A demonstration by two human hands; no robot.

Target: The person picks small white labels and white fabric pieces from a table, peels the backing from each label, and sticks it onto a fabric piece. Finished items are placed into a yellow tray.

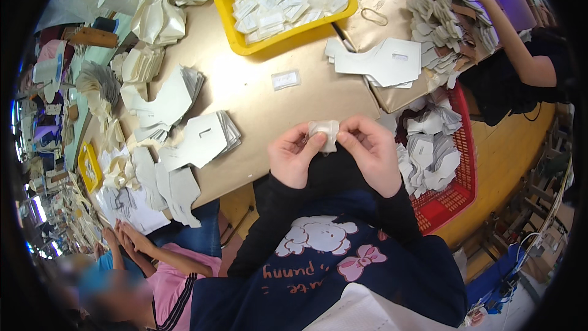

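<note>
Close in front of my body, a small, translucent whitish piece [324, 129] is pinched between my two hands. My left hand [294, 156] grips its left side, thumb on top. At its right edge my right hand [372, 154] is closed, with thumb and fingertips on the piece. Its underside is hidden by my fingers. Just beyond my hands, a small flat rectangular label piece [285, 79] lies alone on the brown-covered table [245, 86]. A yellow tray [228, 34] farther off holds a heap of similar small whitish pieces.
Stacks of white cut panels [205, 138] lie at the left. More panels [383, 64] rest at the right, near a loop of cord [374, 16]. A red basket [462, 178] of white pieces stands by my right arm. Co-workers sit at the lower left and upper right.
</note>
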